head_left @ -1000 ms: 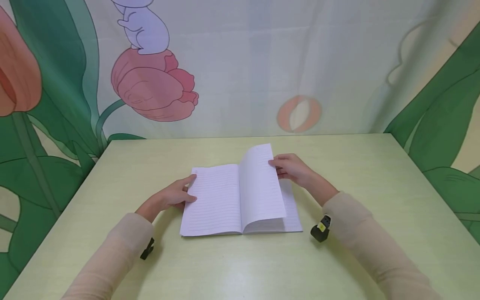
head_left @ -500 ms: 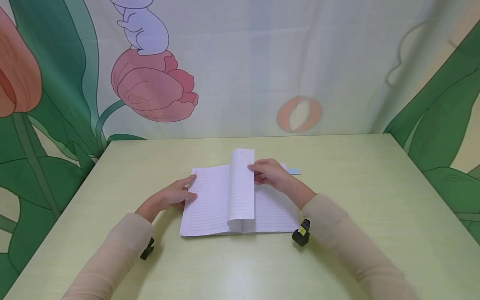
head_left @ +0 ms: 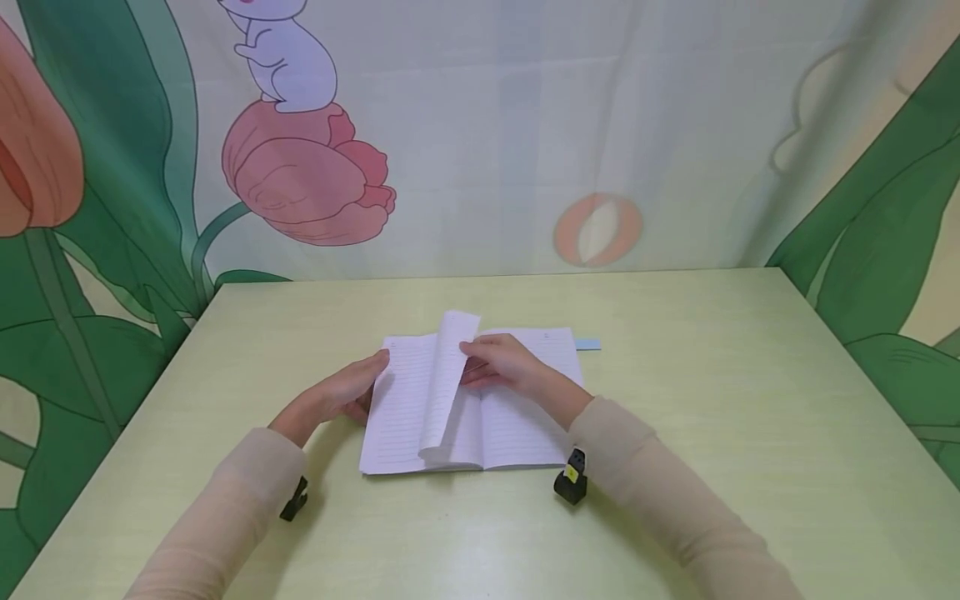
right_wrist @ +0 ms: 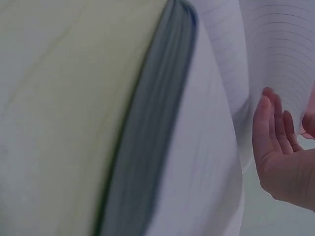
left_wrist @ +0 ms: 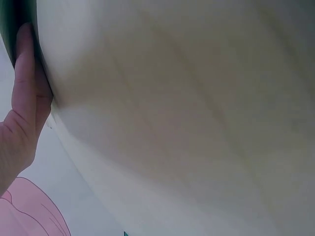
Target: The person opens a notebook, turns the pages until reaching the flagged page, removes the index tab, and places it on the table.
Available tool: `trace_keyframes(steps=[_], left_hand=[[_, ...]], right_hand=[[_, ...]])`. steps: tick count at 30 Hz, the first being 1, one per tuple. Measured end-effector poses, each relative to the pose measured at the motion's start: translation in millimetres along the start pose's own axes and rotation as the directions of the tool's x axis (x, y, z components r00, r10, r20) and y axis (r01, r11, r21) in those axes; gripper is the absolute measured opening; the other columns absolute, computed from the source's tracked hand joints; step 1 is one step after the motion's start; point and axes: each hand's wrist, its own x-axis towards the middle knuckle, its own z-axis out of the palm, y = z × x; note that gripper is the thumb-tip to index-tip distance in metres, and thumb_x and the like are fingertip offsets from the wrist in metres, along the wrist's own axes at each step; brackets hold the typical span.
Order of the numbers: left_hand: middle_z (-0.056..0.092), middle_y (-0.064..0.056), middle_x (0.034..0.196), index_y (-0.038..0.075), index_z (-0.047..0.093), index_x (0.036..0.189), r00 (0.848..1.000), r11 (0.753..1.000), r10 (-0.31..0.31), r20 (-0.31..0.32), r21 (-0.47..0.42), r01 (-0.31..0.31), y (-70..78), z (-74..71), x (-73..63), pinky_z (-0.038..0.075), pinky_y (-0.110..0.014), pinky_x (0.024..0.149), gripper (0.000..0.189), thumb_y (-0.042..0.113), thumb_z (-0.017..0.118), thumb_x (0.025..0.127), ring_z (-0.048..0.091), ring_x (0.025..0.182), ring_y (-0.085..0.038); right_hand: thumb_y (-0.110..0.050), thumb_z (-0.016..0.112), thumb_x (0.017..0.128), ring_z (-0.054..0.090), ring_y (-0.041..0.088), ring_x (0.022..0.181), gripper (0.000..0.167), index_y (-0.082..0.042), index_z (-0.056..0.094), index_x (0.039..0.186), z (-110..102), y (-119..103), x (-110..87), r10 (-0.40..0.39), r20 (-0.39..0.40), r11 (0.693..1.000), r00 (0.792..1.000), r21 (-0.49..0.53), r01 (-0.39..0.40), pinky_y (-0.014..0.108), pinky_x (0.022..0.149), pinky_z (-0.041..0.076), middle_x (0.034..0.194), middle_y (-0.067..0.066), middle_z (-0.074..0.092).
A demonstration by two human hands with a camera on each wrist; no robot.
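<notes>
An open notebook (head_left: 528, 417) with lined white pages lies on the table. My right hand (head_left: 510, 362) pinches the outer edge of a raised page (head_left: 444, 392), which curls over the left half of the notebook. In the right wrist view, the right hand (right_wrist: 283, 147) has its fingers behind the lined page (right_wrist: 283, 54). My left hand (head_left: 341, 392) rests at the notebook's left edge, its upper fingertip by the top left corner. Fairly straight fingers (left_wrist: 24, 88) show in the left wrist view, alongside the table surface.
A light blue tab (head_left: 588, 344) sticks out past the notebook's upper right edge. The pale yellow-green table (head_left: 465, 533) reaches back to a printed curtain (head_left: 480, 167) with flowers and a white animal. Black wrist cameras (head_left: 572, 477) hang under both sleeves.
My right hand has carried the page leftward from the right half over the left half, uncovering the right page and blue tab. The left hand's lower digit has come off the left page.
</notes>
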Motion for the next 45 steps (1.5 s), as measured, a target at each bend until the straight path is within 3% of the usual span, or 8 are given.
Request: trace_keyframes(steps=[7, 11, 14, 18, 22, 33, 37, 45], left_hand=[[0.056, -0.014, 0.094, -0.006, 0.037, 0.125, 1.0, 0.998, 0.0, 0.02, -0.067, 0.002, -0.8, -1.3, -1.4, 0.049, -0.032, 0.056, 0.069, 0.053, 0.014, 0.096, 0.059, 0.072, -0.02], [0.053, -0.018, 0.103, 0.007, 0.016, 0.144, 0.999, 0.998, 0.016, 0.032, -0.065, -0.014, -2.3, -0.5, -0.3, 0.05, -0.036, 0.06, 0.059, 0.04, 0.034, 0.097, 0.059, 0.075, -0.023], [0.05, -0.023, 0.109, 0.019, -0.006, 0.147, 0.999, 0.999, 0.035, 0.03, -0.043, -0.034, -4.4, -0.4, 1.6, 0.051, -0.039, 0.064, 0.078, 0.015, 0.05, 0.093, 0.06, 0.077, -0.025], [0.049, -0.026, 0.113, 0.016, -0.012, 0.146, 0.999, 0.999, 0.051, 0.011, 0.003, -0.051, -6.1, 0.0, 2.3, 0.051, -0.038, 0.065, 0.089, -0.003, 0.053, 0.088, 0.06, 0.077, -0.023], [0.049, -0.026, 0.114, 0.016, -0.013, 0.145, 0.999, 0.999, 0.044, -0.004, 0.009, -0.044, -5.9, 0.9, 2.2, 0.051, -0.037, 0.066, 0.091, -0.005, 0.053, 0.087, 0.06, 0.077, -0.023], [0.048, -0.028, 0.114, 0.014, -0.01, 0.146, 0.999, 0.998, 0.047, -0.006, 0.033, -0.046, -4.9, 1.7, 1.9, 0.051, -0.037, 0.066, 0.089, -0.005, 0.054, 0.087, 0.06, 0.078, -0.023], [0.048, -0.029, 0.115, 0.012, -0.01, 0.146, 0.999, 0.998, 0.051, -0.007, 0.043, -0.051, -5.0, 2.2, 1.8, 0.051, -0.037, 0.066, 0.088, -0.005, 0.054, 0.087, 0.06, 0.078, -0.022], [0.049, -0.028, 0.114, 0.013, -0.01, 0.146, 0.999, 0.999, 0.04, 0.0, 0.025, -0.04, -4.5, 1.4, 1.8, 0.051, -0.037, 0.067, 0.088, -0.005, 0.053, 0.088, 0.06, 0.078, -0.023]], right_hand=[[-0.027, 0.042, 0.097, 0.064, 0.029, 0.091, 0.043, 0.008, 0.049, 0.12, 7, 6, -0.2, 0.008, 0.106, 0.999, 0.994, -0.037, -0.004, 0.035, 0.076, 0.051, 0.105, 0.024, 0.062], [-0.029, 0.039, 0.098, 0.063, 0.028, 0.092, 0.045, 0.008, 0.049, 0.122, 9, 7, -0.8, 0.009, 0.122, 0.998, 0.992, -0.057, -0.002, 0.034, 0.077, 0.05, 0.107, 0.022, 0.062], [-0.029, 0.039, 0.098, 0.063, 0.027, 0.093, 0.045, 0.007, 0.049, 0.122, 10, 6, -1.8, 0.015, 0.12, 0.998, 0.993, -0.055, -0.009, 0.033, 0.077, 0.05, 0.106, 0.021, 0.062], [-0.028, 0.04, 0.098, 0.063, 0.027, 0.092, 0.044, 0.007, 0.049, 0.123, 8, 4, -4.0, -0.002, 0.119, 0.998, 0.993, -0.068, 0.01, 0.034, 0.078, 0.05, 0.107, 0.02, 0.062], [-0.025, 0.043, 0.097, 0.063, 0.027, 0.092, 0.042, 0.009, 0.048, 0.123, 2, 2, -4.7, -0.061, 0.125, 0.993, 0.99, -0.092, 0.072, 0.035, 0.079, 0.049, 0.106, 0.022, 0.062], [-0.01, 0.058, 0.088, 0.063, 0.026, 0.086, 0.036, 0.009, 0.053, 0.118, -40, 3, -10.5, -0.225, 0.053, 0.917, 0.973, -0.327, 0.229, 0.034, 0.075, 0.05, 0.098, 0.021, 0.064], [-0.013, 0.063, 0.085, 0.062, 0.024, 0.086, 0.036, 0.005, 0.057, 0.115, -58, 1, -15.5, -0.297, 0.013, 0.833, 0.955, -0.484, 0.266, 0.031, 0.071, 0.049, 0.097, 0.015, 0.066], [-0.024, 0.067, 0.082, 0.054, 0.032, 0.105, 0.045, 0.003, 0.059, 0.117, -93, 0, -22.5, -0.432, -0.019, 0.552, 0.902, -0.797, 0.247, 0.042, 0.09, 0.04, 0.111, 0.017, 0.061]])
